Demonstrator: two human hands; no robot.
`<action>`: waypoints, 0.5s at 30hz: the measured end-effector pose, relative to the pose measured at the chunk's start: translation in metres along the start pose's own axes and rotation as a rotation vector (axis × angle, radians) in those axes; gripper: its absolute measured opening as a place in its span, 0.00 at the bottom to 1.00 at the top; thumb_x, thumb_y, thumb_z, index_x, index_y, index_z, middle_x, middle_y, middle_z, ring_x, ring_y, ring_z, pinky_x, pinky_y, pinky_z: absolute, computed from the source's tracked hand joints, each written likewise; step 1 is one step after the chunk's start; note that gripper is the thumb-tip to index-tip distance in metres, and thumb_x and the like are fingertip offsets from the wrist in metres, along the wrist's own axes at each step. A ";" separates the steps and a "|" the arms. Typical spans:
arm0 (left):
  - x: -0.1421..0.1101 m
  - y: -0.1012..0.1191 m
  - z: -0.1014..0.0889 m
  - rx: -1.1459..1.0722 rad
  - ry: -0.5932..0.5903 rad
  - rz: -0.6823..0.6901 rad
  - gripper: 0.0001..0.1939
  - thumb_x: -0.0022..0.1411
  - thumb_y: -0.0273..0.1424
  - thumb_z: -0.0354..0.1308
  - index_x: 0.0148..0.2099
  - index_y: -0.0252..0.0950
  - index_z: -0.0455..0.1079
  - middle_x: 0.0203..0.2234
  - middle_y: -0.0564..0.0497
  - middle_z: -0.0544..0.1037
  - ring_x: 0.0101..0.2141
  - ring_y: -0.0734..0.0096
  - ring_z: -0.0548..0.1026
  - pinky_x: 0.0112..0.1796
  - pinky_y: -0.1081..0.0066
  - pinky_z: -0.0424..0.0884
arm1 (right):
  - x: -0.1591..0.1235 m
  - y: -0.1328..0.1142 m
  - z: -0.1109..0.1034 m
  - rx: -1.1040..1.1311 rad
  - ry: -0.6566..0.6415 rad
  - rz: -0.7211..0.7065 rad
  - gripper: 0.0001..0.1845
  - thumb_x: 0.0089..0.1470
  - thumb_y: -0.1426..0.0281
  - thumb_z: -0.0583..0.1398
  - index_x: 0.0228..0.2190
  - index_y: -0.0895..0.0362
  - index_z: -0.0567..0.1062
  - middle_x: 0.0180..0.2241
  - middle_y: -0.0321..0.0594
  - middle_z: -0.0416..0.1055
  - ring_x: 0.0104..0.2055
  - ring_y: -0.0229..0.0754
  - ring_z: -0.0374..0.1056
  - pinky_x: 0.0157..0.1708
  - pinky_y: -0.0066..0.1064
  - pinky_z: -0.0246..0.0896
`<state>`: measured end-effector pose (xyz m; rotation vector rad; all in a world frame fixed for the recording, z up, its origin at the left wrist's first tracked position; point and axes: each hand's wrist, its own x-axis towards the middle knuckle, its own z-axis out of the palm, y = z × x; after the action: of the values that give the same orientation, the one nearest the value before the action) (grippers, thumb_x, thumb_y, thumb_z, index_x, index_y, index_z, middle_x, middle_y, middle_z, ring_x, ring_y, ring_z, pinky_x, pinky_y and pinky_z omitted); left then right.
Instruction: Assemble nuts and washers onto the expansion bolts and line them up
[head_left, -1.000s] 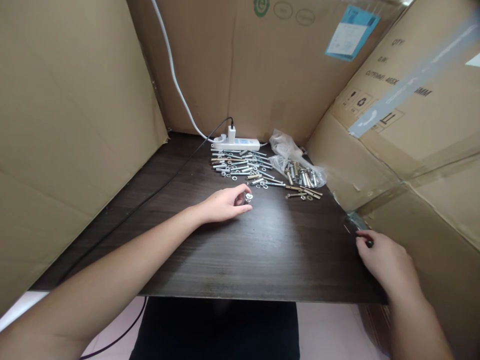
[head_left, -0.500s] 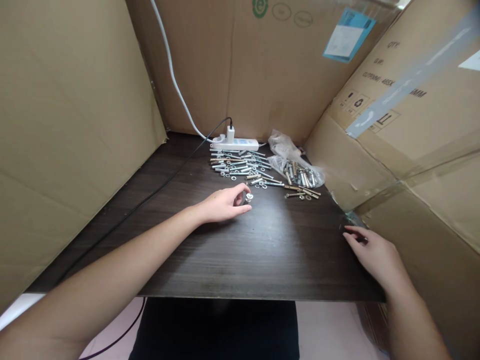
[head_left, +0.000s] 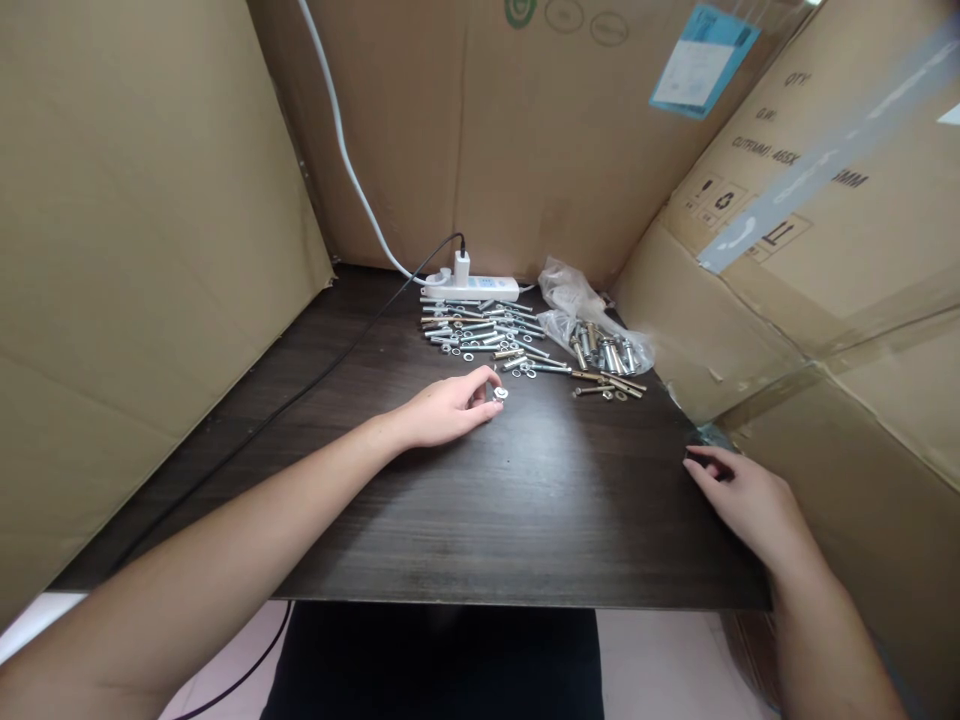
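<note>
My left hand point(head_left: 457, 407) rests over the middle of the table, with thumb and forefinger curled in around a small silvery nut point(head_left: 500, 394). The nut shows at the fingertips, and what lies beneath it is partly hidden. By the table's right edge, my right hand point(head_left: 739, 490) has its thumb and forefinger drawn together. Whatever is in that pinch is too small and dark to name. Beyond my left hand lie several loose bolts point(head_left: 480, 335) and washers point(head_left: 531, 374). A few brass-coloured bolts point(head_left: 596, 390) lie to their right.
A white power strip point(head_left: 472, 289) with a plugged-in charger stands behind the bolts. A clear plastic bag point(head_left: 566, 285) spills more bolts at the back right. A black cable point(head_left: 322, 372) crosses the left of the dark table point(head_left: 480, 540). Cardboard walls point(head_left: 540, 150) enclose three sides.
My left thumb has moved in closer to the nut, narrowing the gap to the forefinger. My right thumb and forefinger have shifted slightly, staying near the right edge. The view has tilted a little.
</note>
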<state>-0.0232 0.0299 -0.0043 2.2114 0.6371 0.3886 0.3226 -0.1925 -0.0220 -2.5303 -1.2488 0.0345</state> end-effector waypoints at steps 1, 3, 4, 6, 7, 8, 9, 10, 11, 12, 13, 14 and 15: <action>0.000 0.000 0.000 -0.003 0.003 0.001 0.15 0.63 0.41 0.49 0.49 0.39 0.62 0.31 0.53 0.70 0.30 0.71 0.67 0.33 0.71 0.62 | 0.001 0.000 0.000 0.005 -0.009 0.005 0.24 0.45 0.53 0.56 0.37 0.55 0.77 0.24 0.39 0.71 0.24 0.44 0.66 0.27 0.34 0.58; -0.001 0.001 -0.001 -0.009 0.001 0.002 0.15 0.63 0.41 0.50 0.49 0.39 0.62 0.31 0.53 0.70 0.30 0.71 0.67 0.33 0.71 0.62 | 0.004 0.000 -0.001 0.021 -0.037 0.018 0.22 0.43 0.53 0.57 0.35 0.55 0.76 0.23 0.38 0.71 0.23 0.43 0.66 0.26 0.34 0.58; -0.001 0.001 -0.001 -0.011 -0.002 0.002 0.15 0.62 0.40 0.50 0.49 0.39 0.62 0.31 0.53 0.70 0.30 0.71 0.67 0.33 0.71 0.62 | 0.006 0.000 -0.001 0.028 -0.047 0.028 0.21 0.42 0.54 0.57 0.34 0.55 0.75 0.22 0.38 0.71 0.23 0.43 0.66 0.25 0.33 0.58; -0.002 0.002 -0.002 -0.020 0.000 0.004 0.15 0.62 0.38 0.50 0.49 0.39 0.62 0.31 0.53 0.70 0.30 0.71 0.67 0.34 0.71 0.62 | 0.009 0.001 0.000 0.041 -0.049 0.047 0.19 0.41 0.55 0.58 0.32 0.55 0.73 0.22 0.37 0.72 0.23 0.43 0.67 0.26 0.33 0.58; -0.002 0.003 -0.002 -0.025 0.001 0.007 0.14 0.61 0.36 0.50 0.49 0.40 0.63 0.31 0.53 0.70 0.30 0.71 0.67 0.34 0.70 0.62 | 0.010 0.002 0.001 0.054 -0.039 0.052 0.19 0.40 0.55 0.59 0.32 0.55 0.72 0.23 0.37 0.72 0.23 0.43 0.67 0.26 0.33 0.58; -0.002 0.003 -0.003 -0.032 0.003 0.011 0.14 0.61 0.35 0.50 0.49 0.40 0.63 0.31 0.53 0.70 0.30 0.71 0.67 0.34 0.70 0.63 | 0.011 0.003 0.003 0.074 -0.024 0.055 0.19 0.40 0.55 0.59 0.32 0.55 0.72 0.23 0.37 0.72 0.23 0.42 0.67 0.27 0.33 0.58; -0.002 0.003 -0.003 -0.040 0.007 0.015 0.14 0.61 0.34 0.50 0.49 0.40 0.63 0.31 0.53 0.70 0.31 0.71 0.68 0.34 0.70 0.63 | 0.011 0.004 0.004 0.102 -0.006 0.059 0.19 0.40 0.55 0.59 0.32 0.55 0.71 0.23 0.37 0.73 0.23 0.42 0.67 0.26 0.33 0.58; -0.002 0.004 -0.003 -0.046 0.012 0.018 0.14 0.61 0.33 0.50 0.49 0.40 0.63 0.31 0.53 0.70 0.31 0.71 0.68 0.35 0.70 0.63 | 0.012 0.005 0.006 0.139 0.009 0.065 0.19 0.40 0.55 0.58 0.32 0.56 0.71 0.23 0.38 0.73 0.23 0.42 0.67 0.26 0.32 0.58; -0.002 0.003 -0.003 -0.051 0.017 0.021 0.14 0.61 0.33 0.50 0.49 0.40 0.62 0.31 0.53 0.70 0.31 0.71 0.68 0.35 0.70 0.63 | 0.012 0.005 0.007 0.182 0.022 0.074 0.20 0.41 0.55 0.58 0.32 0.56 0.72 0.23 0.38 0.73 0.23 0.42 0.66 0.26 0.32 0.58; -0.002 0.003 -0.003 -0.055 0.024 0.024 0.14 0.61 0.33 0.50 0.49 0.40 0.62 0.31 0.53 0.70 0.31 0.71 0.68 0.34 0.70 0.63 | 0.012 0.006 0.009 0.227 0.031 0.087 0.20 0.40 0.55 0.58 0.32 0.57 0.72 0.24 0.39 0.73 0.23 0.42 0.67 0.25 0.32 0.58; -0.002 0.003 -0.003 -0.057 0.031 0.028 0.14 0.61 0.33 0.49 0.49 0.40 0.62 0.31 0.53 0.70 0.31 0.71 0.68 0.34 0.70 0.63 | 0.011 0.007 0.010 0.274 0.034 0.101 0.21 0.40 0.55 0.58 0.31 0.57 0.72 0.24 0.40 0.73 0.24 0.42 0.67 0.25 0.32 0.58; -0.002 0.002 -0.002 -0.058 0.037 0.032 0.14 0.61 0.33 0.49 0.50 0.40 0.62 0.31 0.54 0.70 0.31 0.71 0.68 0.34 0.70 0.63 | 0.011 0.007 0.010 0.319 0.031 0.116 0.21 0.39 0.54 0.58 0.30 0.58 0.72 0.24 0.41 0.73 0.24 0.42 0.67 0.25 0.32 0.59; -0.001 0.001 -0.002 -0.059 0.041 0.036 0.14 0.61 0.33 0.49 0.50 0.40 0.61 0.31 0.54 0.70 0.30 0.72 0.67 0.34 0.70 0.63 | 0.010 0.007 0.010 0.358 0.022 0.122 0.21 0.39 0.54 0.58 0.29 0.58 0.73 0.25 0.42 0.73 0.25 0.42 0.67 0.25 0.31 0.59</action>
<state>-0.0249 0.0299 -0.0029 2.1657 0.6004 0.4662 0.3330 -0.1862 -0.0323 -2.2836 -0.9773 0.2357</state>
